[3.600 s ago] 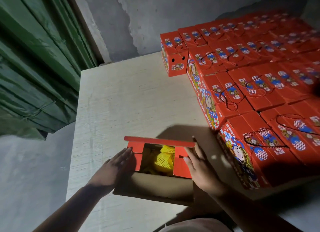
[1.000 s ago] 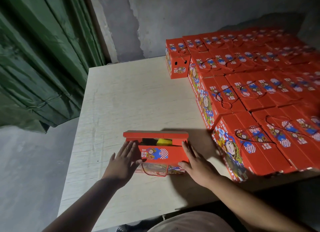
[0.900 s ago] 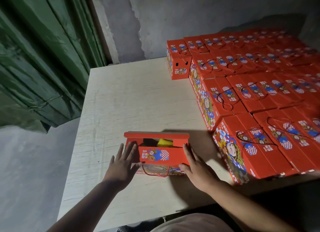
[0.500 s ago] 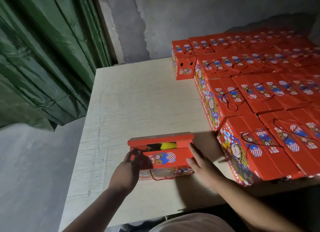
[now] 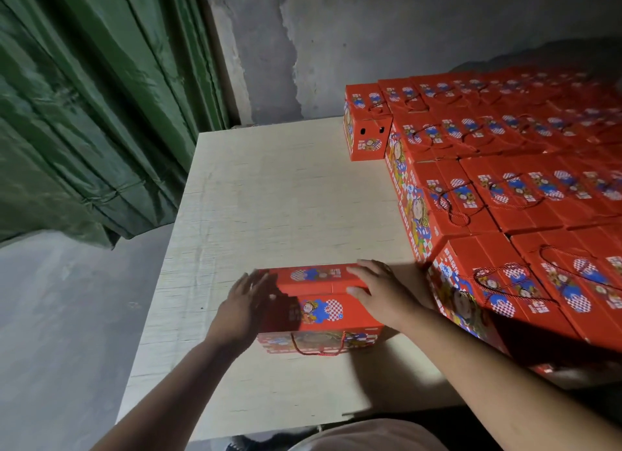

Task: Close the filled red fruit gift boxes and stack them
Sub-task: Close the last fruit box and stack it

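Left hand [image 5: 244, 304] flat against glossy red cardboard box [image 5: 323, 307]'s end; right hand [image 5: 382, 290] spread, fingers pressing its lid down.

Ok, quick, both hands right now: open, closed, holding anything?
Left hand: open, flat against the left end of the red gift box.
Right hand: open, fingers pressing on the box's top.

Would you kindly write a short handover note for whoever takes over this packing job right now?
Left hand: open, flat against the left end of the red cardboard fruit gift box on the pale wooden table.
Right hand: open, pressing the lid down.
Done: lid flaps look folded shut; red cord handle hangs over the front.
Left: confirm closure, then move it onto the stack of closed red boxes at right.
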